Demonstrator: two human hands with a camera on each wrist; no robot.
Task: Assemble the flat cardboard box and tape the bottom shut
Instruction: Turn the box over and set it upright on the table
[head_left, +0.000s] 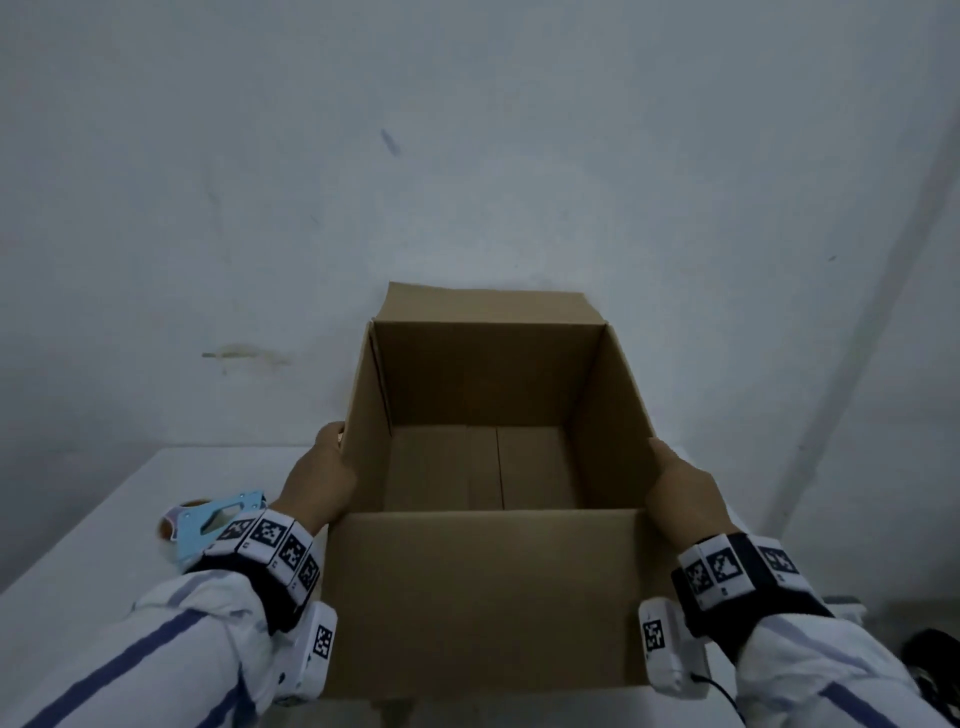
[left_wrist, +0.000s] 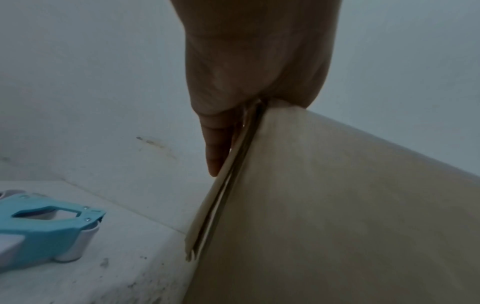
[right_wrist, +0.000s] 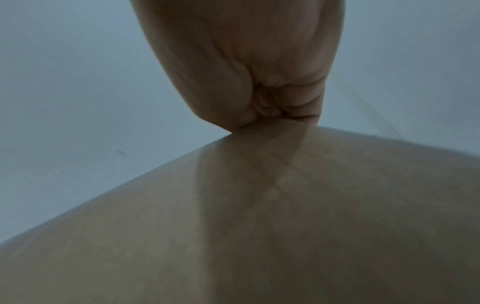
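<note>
A brown cardboard box (head_left: 483, 597) stands upright with its top open, and its bottom flaps lie closed inside. The far top flap (head_left: 488, 304) sticks up. My left hand (head_left: 324, 473) presses flat on the outside of the left wall. In the left wrist view a straight finger (left_wrist: 215, 150) lies along a flap folded down against the box (left_wrist: 337, 205). My right hand (head_left: 685, 483) presses against the outside of the right wall, its palm (right_wrist: 246, 61) on the cardboard (right_wrist: 259, 226). The right hand's fingertips are hidden. A light blue tape dispenser (head_left: 218, 519) lies on the table left of the box.
The white table (head_left: 78, 545) runs to a pale wall (head_left: 467, 156) just behind the box. The tape dispenser (left_wrist: 44, 230) sits close beside my left wrist. A dark object (head_left: 935, 654) lies at the far right edge.
</note>
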